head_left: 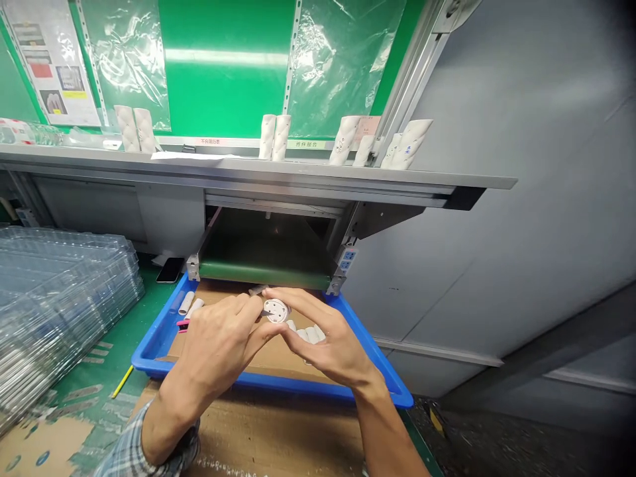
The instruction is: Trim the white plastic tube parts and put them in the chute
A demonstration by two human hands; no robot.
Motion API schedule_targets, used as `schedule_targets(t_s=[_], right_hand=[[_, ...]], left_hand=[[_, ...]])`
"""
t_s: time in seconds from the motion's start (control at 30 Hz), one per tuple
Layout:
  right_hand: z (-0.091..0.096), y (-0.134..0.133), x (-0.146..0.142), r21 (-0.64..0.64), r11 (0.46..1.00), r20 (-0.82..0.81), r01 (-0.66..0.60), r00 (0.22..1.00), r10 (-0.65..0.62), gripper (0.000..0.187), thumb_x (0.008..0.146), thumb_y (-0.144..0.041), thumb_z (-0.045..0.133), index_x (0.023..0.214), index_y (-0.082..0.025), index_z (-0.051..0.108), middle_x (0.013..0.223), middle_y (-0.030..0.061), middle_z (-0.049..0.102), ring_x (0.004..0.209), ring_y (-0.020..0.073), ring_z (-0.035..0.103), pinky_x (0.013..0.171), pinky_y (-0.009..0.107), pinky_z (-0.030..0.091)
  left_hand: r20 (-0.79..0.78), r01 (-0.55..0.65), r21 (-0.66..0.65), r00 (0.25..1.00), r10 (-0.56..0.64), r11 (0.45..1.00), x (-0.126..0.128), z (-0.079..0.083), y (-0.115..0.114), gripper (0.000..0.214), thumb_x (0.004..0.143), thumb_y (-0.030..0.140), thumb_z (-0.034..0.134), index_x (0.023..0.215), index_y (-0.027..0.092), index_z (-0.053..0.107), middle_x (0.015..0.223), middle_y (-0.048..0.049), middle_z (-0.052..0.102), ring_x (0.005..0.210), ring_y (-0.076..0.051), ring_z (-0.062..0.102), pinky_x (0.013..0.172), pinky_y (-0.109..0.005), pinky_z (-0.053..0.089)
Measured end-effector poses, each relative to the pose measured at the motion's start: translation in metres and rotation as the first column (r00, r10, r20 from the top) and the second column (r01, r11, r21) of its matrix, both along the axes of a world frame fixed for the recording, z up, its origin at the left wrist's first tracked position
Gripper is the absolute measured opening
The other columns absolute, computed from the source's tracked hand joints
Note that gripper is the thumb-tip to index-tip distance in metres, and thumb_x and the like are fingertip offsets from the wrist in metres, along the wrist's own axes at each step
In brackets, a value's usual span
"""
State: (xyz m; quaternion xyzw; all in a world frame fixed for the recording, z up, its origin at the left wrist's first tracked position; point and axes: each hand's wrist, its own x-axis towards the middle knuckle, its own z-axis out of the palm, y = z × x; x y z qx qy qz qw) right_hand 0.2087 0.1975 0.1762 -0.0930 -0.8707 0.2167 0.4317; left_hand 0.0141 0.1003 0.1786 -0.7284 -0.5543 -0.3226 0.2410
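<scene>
**Disc of white plastic [276, 310] pinched above blue tray [248, 379]**

You have the disc raised between your hands, over the middle of the tray and above its cardboard liner [278, 354]. Your right hand [318, 338] is narrowed to a pinch, with the index fingertip [293, 296] at the disc's upper edge and the thumb below it. Your left hand [218, 348] is closed tightly on a small dark-tipped tool [265, 313], which meets the disc's near side. It is too small to tell exactly what the tool is.

The disc looks light, stiff and moulded, so it should need little force. Its smooth rim may slip from dry fingertips, and a hard squeeze could mark or crack it. Your best hold is probably by the rim, with thumb and finger opposite each other, leaving the face free.

White tubes [305, 334] lie on the liner beneath your right hand, and two more [187, 303] lie beyond your left, beside a pink item [183, 324]. They look light and likely to roll if you knock them. Stacked clear plastic trays [50, 298] sit to your left.
</scene>
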Motion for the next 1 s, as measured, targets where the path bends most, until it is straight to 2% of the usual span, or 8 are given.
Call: schedule_targets(t_s=[0.13,0.23,0.37,0.5,0.77,1.0], right_hand=[[0.001,0.003,0.003,-0.085,0.996,0.039,-0.032,0.999,0.036,0.038,0.106,-0.022,0.063,0.143,-0.025,0.071,0.136,0.0091,0.078,0.123,0.0243,0.076,0.107,0.037,0.064],[0.001,0.005,0.005,-0.089,0.995,-0.015,-0.047,0.999,0.046,0.031,0.105,-0.027,0.070,0.136,-0.026,0.073,0.129,0.0085,0.080,0.116,0.0232,0.077,0.101,0.035,0.065],[0.001,0.005,0.004,-0.041,0.999,-0.089,-0.025,0.996,0.021,0.028,0.103,-0.032,0.076,0.130,-0.027,0.075,0.121,0.0072,0.080,0.110,0.0225,0.077,0.100,0.035,0.065],[-0.001,0.004,0.003,0.030,0.999,-0.096,0.039,0.995,-0.036,0.033,0.104,-0.032,0.075,0.137,-0.029,0.073,0.121,0.0076,0.077,0.110,0.0222,0.076,0.097,0.034,0.065],[-0.007,0.000,-0.003,0.116,0.986,-0.213,0.119,0.973,-0.092,0.028,0.103,-0.025,0.076,0.131,-0.029,0.072,0.116,0.0071,0.073,0.106,0.0240,0.075,0.093,0.037,0.066],[-0.009,-0.006,-0.008,0.203,0.957,-0.323,0.206,0.937,-0.133,0.029,0.100,-0.017,0.076,0.125,-0.029,0.068,0.108,0.0062,0.071,0.098,0.0249,0.072,0.084,0.039,0.064]], left_hand=[[0.038,0.024,-0.050,0.999,-0.023,0.998,-0.001,0.000,0.000,0.048,0.118,0.055,0.030,0.098,0.024,0.061,0.082,0.0008,0.073,0.072,-0.021,0.069,0.060,-0.036,0.032],[0.041,0.003,-0.064,0.999,0.000,0.998,0.000,0.001,-0.002,0.053,0.118,0.057,0.027,0.093,0.023,0.060,0.077,0.0004,0.071,0.068,-0.021,0.068,0.059,-0.036,0.030],[0.058,-0.009,-0.042,0.998,0.012,0.999,0.003,0.001,-0.003,0.053,0.117,0.059,0.030,0.088,0.024,0.056,0.074,0.0012,0.069,0.065,-0.020,0.066,0.058,-0.035,0.032],[0.051,-0.031,-0.027,0.998,0.032,0.999,0.006,-0.001,-0.002,0.053,0.117,0.059,0.030,0.088,0.023,0.056,0.074,0.0010,0.068,0.064,-0.020,0.066,0.058,-0.035,0.032],[0.031,-0.061,0.032,0.998,0.060,0.998,0.011,0.001,-0.005,0.054,0.118,0.056,0.026,0.087,0.023,0.056,0.073,-0.0004,0.067,0.062,-0.020,0.065,0.055,-0.036,0.031],[0.050,-0.021,0.089,0.999,0.017,0.996,0.017,0.005,-0.009,0.055,0.119,0.053,0.026,0.080,0.023,0.051,0.068,0.0007,0.063,0.058,-0.017,0.059,0.054,-0.035,0.030]])
